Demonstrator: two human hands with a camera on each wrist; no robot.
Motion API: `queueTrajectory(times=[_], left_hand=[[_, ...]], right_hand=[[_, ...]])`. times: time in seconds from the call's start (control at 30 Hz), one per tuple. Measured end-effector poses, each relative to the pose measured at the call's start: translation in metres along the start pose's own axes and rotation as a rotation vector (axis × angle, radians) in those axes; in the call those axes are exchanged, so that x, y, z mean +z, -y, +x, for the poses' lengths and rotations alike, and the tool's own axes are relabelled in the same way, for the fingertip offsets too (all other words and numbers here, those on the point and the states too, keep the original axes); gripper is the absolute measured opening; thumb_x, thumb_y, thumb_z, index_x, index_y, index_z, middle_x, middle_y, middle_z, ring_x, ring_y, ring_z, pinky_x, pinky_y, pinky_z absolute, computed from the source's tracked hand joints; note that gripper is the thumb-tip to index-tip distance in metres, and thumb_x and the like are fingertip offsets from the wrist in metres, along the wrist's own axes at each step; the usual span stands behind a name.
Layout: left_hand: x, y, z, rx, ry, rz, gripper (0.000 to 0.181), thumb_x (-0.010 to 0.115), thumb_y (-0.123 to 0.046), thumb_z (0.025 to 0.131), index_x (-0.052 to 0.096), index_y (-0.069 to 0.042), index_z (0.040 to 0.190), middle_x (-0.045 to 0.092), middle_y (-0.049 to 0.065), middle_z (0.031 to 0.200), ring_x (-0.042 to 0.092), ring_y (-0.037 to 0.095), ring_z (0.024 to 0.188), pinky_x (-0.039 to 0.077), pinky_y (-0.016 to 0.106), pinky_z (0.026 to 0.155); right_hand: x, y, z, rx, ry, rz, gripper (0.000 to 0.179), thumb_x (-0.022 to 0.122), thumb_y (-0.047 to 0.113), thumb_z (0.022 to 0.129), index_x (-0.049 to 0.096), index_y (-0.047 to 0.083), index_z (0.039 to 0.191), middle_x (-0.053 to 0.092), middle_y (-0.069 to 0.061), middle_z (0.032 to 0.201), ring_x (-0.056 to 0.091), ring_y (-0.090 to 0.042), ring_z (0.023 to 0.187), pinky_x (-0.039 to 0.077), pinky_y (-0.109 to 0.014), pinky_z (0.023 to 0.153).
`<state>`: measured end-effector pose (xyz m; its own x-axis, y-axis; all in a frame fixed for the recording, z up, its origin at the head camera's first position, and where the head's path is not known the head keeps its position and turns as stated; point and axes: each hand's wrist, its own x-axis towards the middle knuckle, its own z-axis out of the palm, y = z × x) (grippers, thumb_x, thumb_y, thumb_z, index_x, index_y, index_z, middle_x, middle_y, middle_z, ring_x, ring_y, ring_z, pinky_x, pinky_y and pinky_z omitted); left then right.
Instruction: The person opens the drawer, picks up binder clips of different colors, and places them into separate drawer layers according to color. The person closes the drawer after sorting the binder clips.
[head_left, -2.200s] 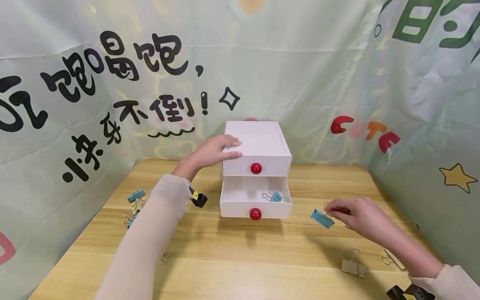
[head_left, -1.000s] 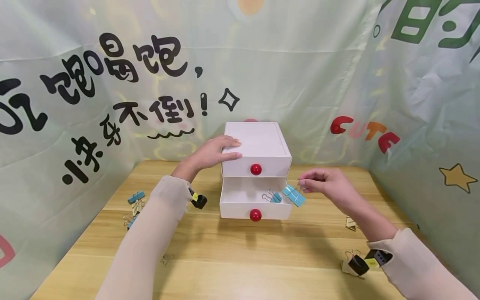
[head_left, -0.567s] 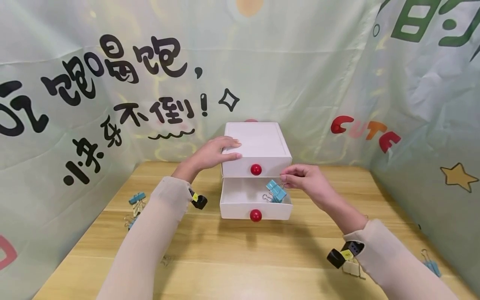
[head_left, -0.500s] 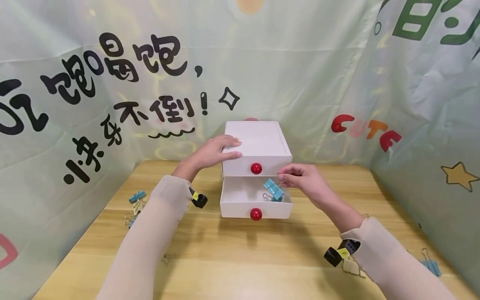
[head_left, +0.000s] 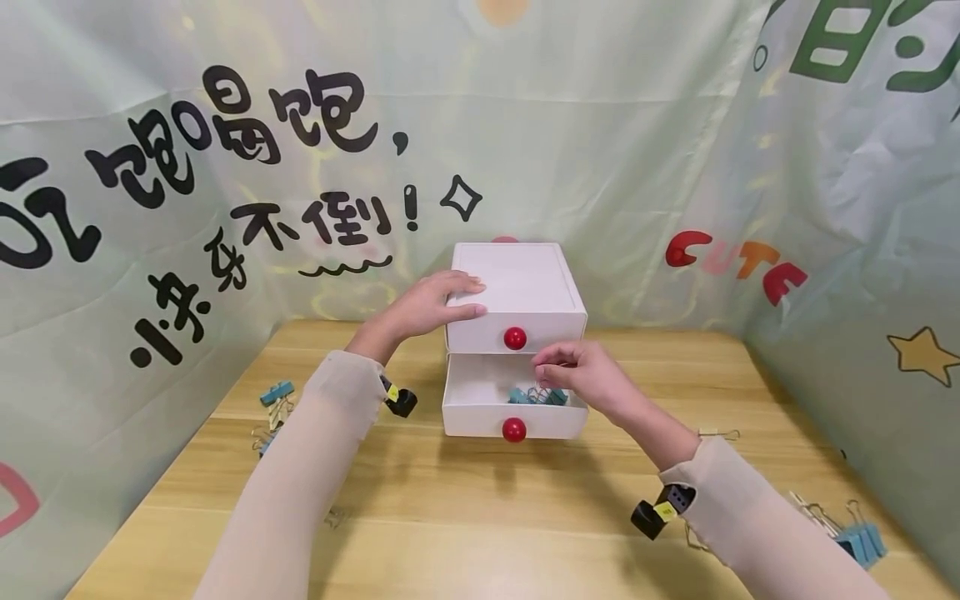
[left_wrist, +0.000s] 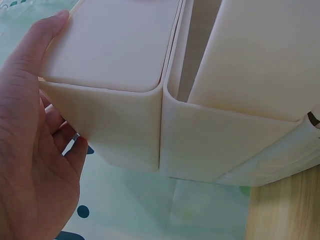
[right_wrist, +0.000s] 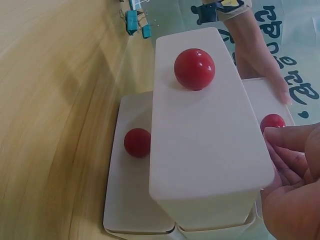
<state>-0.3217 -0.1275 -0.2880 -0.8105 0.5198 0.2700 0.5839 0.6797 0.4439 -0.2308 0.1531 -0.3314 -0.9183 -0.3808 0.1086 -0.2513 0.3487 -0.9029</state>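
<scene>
A white desktop drawer box [head_left: 510,279] with red knobs stands at the middle back of the table; its middle drawer [head_left: 480,421] is pulled out. My left hand [head_left: 427,307] rests on the box's top left edge, fingers lying over the top and thumb at the front edge. Over the open drawer, my right hand [head_left: 588,377] pinches the wire handle of a blue binder clip [head_left: 517,396], low inside the drawer. A second blue binder clip [head_left: 556,397] lies to its right. In the right wrist view, the pulled-out drawer front [right_wrist: 205,140] hides both clips.
Blue and cream binder clips [head_left: 277,393] lie at the table's left, partly behind the left sleeve [head_left: 277,467]. More blue clips [head_left: 862,542] lie at the right edge, beside the right sleeve [head_left: 757,517]. A printed cloth [head_left: 600,150] hangs around the table.
My right hand has carried a blue binder clip from the table's right side to the left and lowered it into the drawer. My left hand has stayed on the box.
</scene>
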Motion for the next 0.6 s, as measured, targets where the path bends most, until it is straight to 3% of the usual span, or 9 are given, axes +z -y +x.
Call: queueTrajectory(times=[0.17, 0.33, 0.6], left_hand=[[0.000, -0.001, -0.001, -0.004, -0.001, -0.007, 0.060, 0.063, -0.057, 0.088, 0.060, -0.020, 0.136, 0.048, -0.001, 0.146, 0.034, 0.020, 0.140, 0.025, 0.045, 0.115], [0.000, -0.001, -0.001, 0.003, 0.000, -0.008, 0.060, 0.063, -0.056, 0.089, 0.060, -0.019, 0.136, 0.048, -0.001, 0.146, 0.033, 0.021, 0.140, 0.024, 0.045, 0.115], [0.000, -0.001, -0.001, 0.002, 0.000, -0.008, 0.060, 0.063, -0.056, 0.089, 0.060, -0.018, 0.136, 0.048, 0.000, 0.146, 0.034, 0.021, 0.140, 0.023, 0.044, 0.115]], right_hand=[[0.001, -0.001, -0.005, -0.032, -0.029, -0.095, 0.022, 0.068, 0.013, 0.093, 0.070, -0.002, 0.109, 0.070, -0.011, 0.097, 0.063, -0.022, 0.086, 0.054, -0.041, 0.084], [0.000, -0.002, -0.015, -0.100, -0.063, -0.193, 0.020, 0.068, 0.016, 0.093, 0.072, 0.003, 0.109, 0.069, -0.008, 0.096, 0.059, -0.022, 0.082, 0.052, -0.031, 0.074], [-0.012, -0.014, -0.040, -0.132, -0.121, -0.255, 0.021, 0.067, 0.019, 0.095, 0.071, 0.004, 0.108, 0.068, -0.006, 0.101, 0.057, -0.021, 0.082, 0.050, -0.028, 0.068]])
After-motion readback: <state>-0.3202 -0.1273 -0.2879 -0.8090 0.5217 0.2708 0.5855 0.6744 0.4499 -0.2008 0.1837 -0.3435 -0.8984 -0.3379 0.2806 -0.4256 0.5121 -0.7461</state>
